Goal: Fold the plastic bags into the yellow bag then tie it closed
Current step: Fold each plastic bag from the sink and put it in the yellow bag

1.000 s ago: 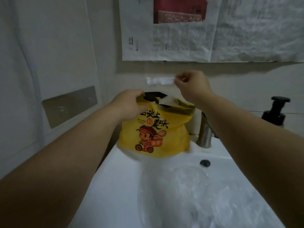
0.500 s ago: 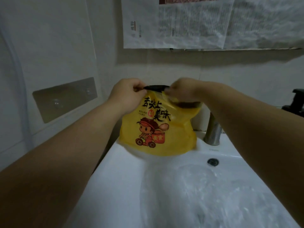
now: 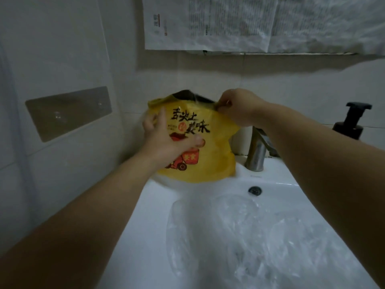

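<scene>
over the sink (image 3: 145, 205) our right hand (image 3: 239, 107) pinches the yellow bag (image 3: 208, 159) rim, left hand (image 3: 166, 138) spread flat on it; clear bags (image 3: 239, 230) not yet in, bag untied.

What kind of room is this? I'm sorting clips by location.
Most likely a bathroom: a white sink with a metal faucet, tiled walls, and a dark pump bottle on the ledge.
</scene>
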Demonstrator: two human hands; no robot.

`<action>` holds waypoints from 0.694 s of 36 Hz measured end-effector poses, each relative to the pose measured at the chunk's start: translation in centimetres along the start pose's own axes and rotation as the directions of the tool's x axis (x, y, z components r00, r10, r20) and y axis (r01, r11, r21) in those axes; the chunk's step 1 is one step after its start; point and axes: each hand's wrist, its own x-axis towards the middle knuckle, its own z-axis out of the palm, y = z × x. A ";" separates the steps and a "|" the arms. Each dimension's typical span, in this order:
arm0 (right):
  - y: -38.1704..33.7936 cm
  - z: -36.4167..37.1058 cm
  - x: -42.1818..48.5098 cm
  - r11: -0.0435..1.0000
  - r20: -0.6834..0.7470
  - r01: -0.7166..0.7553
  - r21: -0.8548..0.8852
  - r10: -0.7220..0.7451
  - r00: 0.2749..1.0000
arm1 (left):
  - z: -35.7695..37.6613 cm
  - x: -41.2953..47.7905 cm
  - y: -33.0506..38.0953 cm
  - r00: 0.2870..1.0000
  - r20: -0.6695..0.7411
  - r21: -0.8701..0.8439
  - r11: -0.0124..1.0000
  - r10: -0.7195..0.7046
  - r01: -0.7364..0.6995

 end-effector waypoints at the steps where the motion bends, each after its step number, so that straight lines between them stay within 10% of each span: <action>1: 0.2 0.1 0.2 1.000 -0.044 -0.004 0.018 0.004 0.999 | 0.5 0.1 -0.3 0.999 0.033 0.069 0.998 -0.003 0.001; 10: 2.4 1.4 0.8 0.993 -0.217 -0.051 0.104 0.073 0.973 | 4.5 0.6 -1.4 0.998 0.061 0.334 0.943 -0.020 -0.002; 25: -0.1 1.4 -8.3 0.968 -0.395 0.008 0.252 0.095 0.914 | 1.5 -5.8 0.6 0.995 -0.020 0.190 0.978 0.094 -0.089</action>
